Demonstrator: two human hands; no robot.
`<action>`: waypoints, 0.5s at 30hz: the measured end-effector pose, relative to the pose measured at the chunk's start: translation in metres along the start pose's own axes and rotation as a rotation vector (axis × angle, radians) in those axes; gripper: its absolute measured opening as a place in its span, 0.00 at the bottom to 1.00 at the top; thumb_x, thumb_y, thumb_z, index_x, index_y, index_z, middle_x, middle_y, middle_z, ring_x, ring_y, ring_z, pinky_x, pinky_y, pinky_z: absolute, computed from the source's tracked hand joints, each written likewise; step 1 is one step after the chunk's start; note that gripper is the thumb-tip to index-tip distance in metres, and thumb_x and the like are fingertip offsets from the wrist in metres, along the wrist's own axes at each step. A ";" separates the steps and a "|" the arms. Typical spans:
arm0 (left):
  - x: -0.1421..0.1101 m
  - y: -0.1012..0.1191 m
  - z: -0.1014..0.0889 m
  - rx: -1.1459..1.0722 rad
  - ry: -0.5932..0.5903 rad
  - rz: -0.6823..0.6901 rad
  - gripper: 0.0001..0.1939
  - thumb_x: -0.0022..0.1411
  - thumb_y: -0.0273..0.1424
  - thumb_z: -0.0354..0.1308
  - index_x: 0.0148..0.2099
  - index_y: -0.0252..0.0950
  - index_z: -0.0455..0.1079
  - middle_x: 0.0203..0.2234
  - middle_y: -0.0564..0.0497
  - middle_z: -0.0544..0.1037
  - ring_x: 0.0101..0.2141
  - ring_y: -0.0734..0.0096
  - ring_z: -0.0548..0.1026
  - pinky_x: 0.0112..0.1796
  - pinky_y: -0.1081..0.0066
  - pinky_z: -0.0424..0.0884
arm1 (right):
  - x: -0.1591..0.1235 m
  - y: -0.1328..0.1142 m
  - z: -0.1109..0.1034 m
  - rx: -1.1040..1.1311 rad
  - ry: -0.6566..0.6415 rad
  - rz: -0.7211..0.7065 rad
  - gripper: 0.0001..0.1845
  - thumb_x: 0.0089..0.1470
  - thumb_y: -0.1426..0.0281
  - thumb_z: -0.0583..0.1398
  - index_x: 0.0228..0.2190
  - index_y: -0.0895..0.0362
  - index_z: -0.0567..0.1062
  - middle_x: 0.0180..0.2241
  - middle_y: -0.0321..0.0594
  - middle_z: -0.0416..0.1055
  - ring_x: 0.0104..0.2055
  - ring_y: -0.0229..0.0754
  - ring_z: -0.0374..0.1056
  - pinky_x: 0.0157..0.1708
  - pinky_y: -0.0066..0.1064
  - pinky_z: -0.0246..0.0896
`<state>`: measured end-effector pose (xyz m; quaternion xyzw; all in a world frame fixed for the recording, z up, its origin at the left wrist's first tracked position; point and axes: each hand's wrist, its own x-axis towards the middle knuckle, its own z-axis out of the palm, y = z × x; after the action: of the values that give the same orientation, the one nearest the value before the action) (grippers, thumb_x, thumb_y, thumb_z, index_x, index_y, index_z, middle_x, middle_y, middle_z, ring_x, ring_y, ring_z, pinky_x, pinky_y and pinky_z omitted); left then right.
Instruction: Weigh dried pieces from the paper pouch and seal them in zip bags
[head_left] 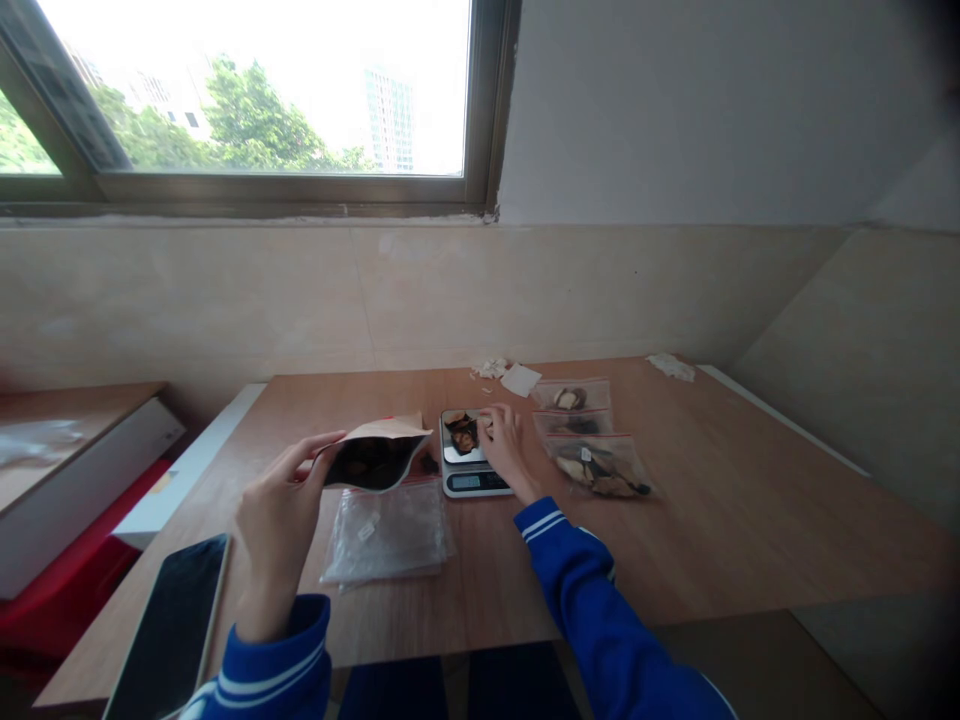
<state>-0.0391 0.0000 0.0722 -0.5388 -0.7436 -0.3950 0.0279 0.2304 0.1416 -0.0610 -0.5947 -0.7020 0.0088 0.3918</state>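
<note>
My left hand (289, 495) pinches the edge of a paper pouch (390, 428), whose mouth gapes toward me and shows a dark inside. On the digital kitchen scale (455, 455) lie dark brown dried pieces (462, 432). My right hand (505, 440) is over the right side of the scale's plate, fingers drawn together at the pieces; whether something is between them I cannot make out. The scale's display (466, 482) is lit, its digits too small to read. Beneath the pouch, a stack of clear zip bags (390, 535) rests on the table.
Right of the scale lie filled zip bags (600, 470) of dried pieces. White scraps (491, 369) and a paper square (520, 379) sit near the wall, with more scraps (671, 367) farther right. A phone (172, 625) lies at the table's left edge.
</note>
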 end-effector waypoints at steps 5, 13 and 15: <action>0.001 0.002 0.001 0.002 -0.002 -0.007 0.11 0.61 0.42 0.57 0.44 0.50 0.77 0.24 0.56 0.78 0.29 0.70 0.76 0.27 0.75 0.61 | 0.005 -0.025 0.006 -0.007 -0.208 -0.136 0.16 0.61 0.70 0.50 0.45 0.53 0.74 0.54 0.45 0.66 0.56 0.50 0.57 0.55 0.44 0.49; 0.001 -0.004 0.000 -0.002 -0.008 -0.012 0.10 0.61 0.41 0.58 0.44 0.51 0.77 0.26 0.57 0.79 0.30 0.70 0.77 0.28 0.75 0.61 | 0.010 -0.028 0.011 -0.009 -0.306 -0.196 0.17 0.61 0.75 0.49 0.47 0.53 0.73 0.53 0.43 0.69 0.56 0.46 0.60 0.52 0.42 0.51; 0.001 -0.002 0.000 0.013 -0.002 -0.017 0.10 0.61 0.40 0.58 0.44 0.51 0.77 0.25 0.56 0.78 0.30 0.70 0.76 0.28 0.75 0.61 | 0.008 -0.032 0.008 -0.026 -0.291 -0.225 0.18 0.60 0.76 0.50 0.48 0.54 0.72 0.53 0.45 0.69 0.56 0.46 0.60 0.51 0.41 0.51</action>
<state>-0.0412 0.0007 0.0710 -0.5329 -0.7506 -0.3897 0.0273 0.1994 0.1419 -0.0466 -0.5100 -0.8132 0.0418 0.2770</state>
